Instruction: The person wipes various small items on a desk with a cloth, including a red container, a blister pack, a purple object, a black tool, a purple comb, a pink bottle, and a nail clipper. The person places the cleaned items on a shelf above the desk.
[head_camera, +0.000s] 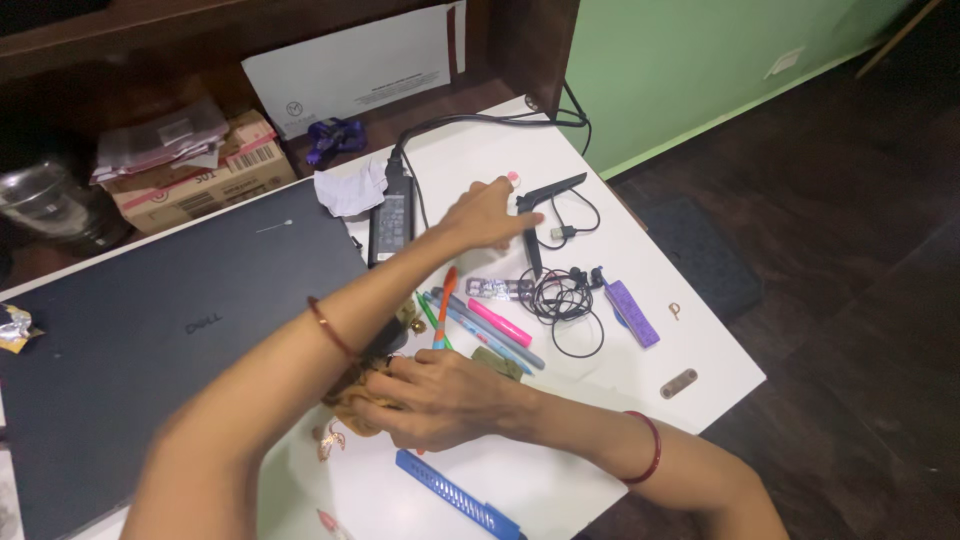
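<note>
A black comb (535, 215) is touched at its angled far end by the fingertips of the left hand (485, 215), which is stretched across the white table (560, 480) with fingers loosely extended; whether the comb is actually pinched cannot be told. Just right of it a thin black cable (570, 225) is looped, and just left a black charger brick (392, 218) lies with a crumpled white tissue (350, 190) beside it. Nearer, a tangle of black earphones (562, 300), a purple clip (632, 313) and a cluster of pens (485, 325) are spread, at least four pens being countable. The right hand (440, 400) is curled down over a small brownish cloth thing (355, 405) at the near edge of a closed dark laptop (150, 340), and is crossed under the left forearm. One blue comb (455, 495) lies nearest of all. Two red bangles are worn, one on each wrist.
</note>
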